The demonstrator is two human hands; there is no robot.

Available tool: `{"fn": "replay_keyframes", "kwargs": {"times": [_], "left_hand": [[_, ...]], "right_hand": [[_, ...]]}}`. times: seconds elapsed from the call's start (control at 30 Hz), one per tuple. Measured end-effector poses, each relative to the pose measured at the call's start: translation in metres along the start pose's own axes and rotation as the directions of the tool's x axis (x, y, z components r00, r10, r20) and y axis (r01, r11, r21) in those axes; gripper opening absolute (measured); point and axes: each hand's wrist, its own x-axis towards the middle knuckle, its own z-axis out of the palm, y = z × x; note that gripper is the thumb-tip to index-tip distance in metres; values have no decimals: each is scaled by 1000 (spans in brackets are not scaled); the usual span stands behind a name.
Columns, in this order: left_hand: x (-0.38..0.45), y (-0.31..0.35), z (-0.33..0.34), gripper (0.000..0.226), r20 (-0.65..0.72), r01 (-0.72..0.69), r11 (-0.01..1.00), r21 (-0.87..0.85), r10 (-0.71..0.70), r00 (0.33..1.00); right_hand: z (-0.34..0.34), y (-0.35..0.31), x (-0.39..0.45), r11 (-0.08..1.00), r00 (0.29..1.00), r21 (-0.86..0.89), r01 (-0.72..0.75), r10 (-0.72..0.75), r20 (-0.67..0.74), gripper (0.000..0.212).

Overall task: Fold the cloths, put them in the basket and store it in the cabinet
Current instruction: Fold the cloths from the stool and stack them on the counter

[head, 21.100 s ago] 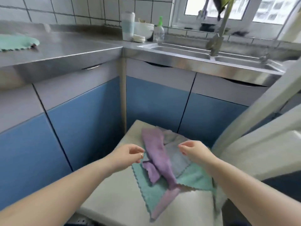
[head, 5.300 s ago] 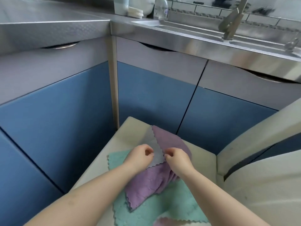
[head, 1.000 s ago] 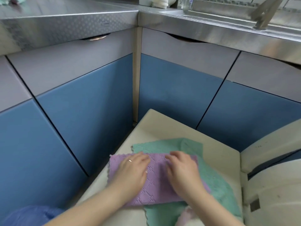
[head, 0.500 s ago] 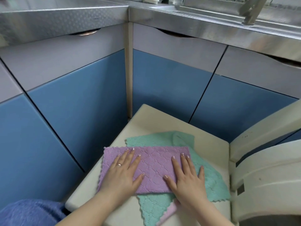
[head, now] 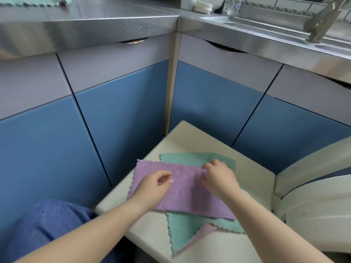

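A folded purple cloth (head: 182,190) lies flat on a cream surface (head: 199,141), on top of a teal cloth (head: 182,230). A corner of another pale purple cloth (head: 207,231) pokes out under the teal one. My left hand (head: 155,186) hovers over the middle of the purple cloth with loosely curled fingers, and the cloth lies flat beneath it. My right hand (head: 218,177) pinches the purple cloth's far right edge. No basket is in view.
Blue and grey cabinet doors (head: 123,120) meet in a corner just behind the cream surface. Above runs a steel counter (head: 95,21) with a teal cloth (head: 28,0) and a sink (head: 266,25). A white appliance (head: 313,205) stands close on the right.
Both hands lay flat on the purple cloth half a second ago. Now their fingers are curled, and the right hand has moved to the cloth's far right edge and pinched it.
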Motion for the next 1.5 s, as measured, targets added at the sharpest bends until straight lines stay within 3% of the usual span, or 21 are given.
{"fn": "replay_keyframes", "kwargs": {"times": [0.03,0.07,0.1,0.17,0.33,0.4,0.57,0.8,0.93,1.1,1.17,1.27,1.37,1.43,1.5], "left_hand": [[-12,5,7,21,108,144,949,-280,-118,987],[-22,7,12,17,237,305,835,-458,-216,947],[-30,7,20,15,354,437,725,-533,-278,893],[-43,1,34,15,458,571,543,-616,-342,820],[-48,-6,50,21,448,555,229,-799,-390,805],[-49,-7,51,16,426,525,165,-835,-411,806],[-53,-7,58,18,323,418,107,-902,-476,818],[-50,-11,53,25,316,381,56,-923,-457,831],[-49,-13,54,21,295,359,54,-932,-465,835],[-47,-4,47,22,264,308,20,-951,-467,844],[-42,1,40,18,244,304,56,-951,-469,849],[-31,6,32,14,164,311,263,-913,-462,871],[-24,17,25,26,176,290,437,-851,-284,943],[-22,23,19,32,222,259,447,-856,-134,966],[-20,23,14,31,252,247,442,-862,-49,967]], "right_hand": [[-2,-5,7,997,999,68,44,-43,-15,40],[-3,-14,14,988,996,127,91,-89,-21,41],[-4,-21,20,977,992,169,129,-127,-25,41],[-3,-36,29,960,981,203,191,-193,-8,42],[8,-53,47,965,966,136,225,-239,95,37],[10,-54,49,967,965,125,223,-237,111,32],[11,-53,53,964,968,161,210,-228,107,31],[5,-52,48,959,976,198,203,-213,32,30],[-6,-48,41,939,963,224,262,-270,2,8],[-44,-41,22,917,940,219,335,-340,-12,8],[-62,-37,12,908,938,250,337,-346,-9,14],[-88,-33,2,865,947,390,316,-316,-66,25],[-106,-29,-6,729,980,656,197,-175,-100,23],[-105,-22,-13,485,997,872,63,-60,-39,20],[-90,-13,-25,202,995,974,-97,29,93,17]]}}
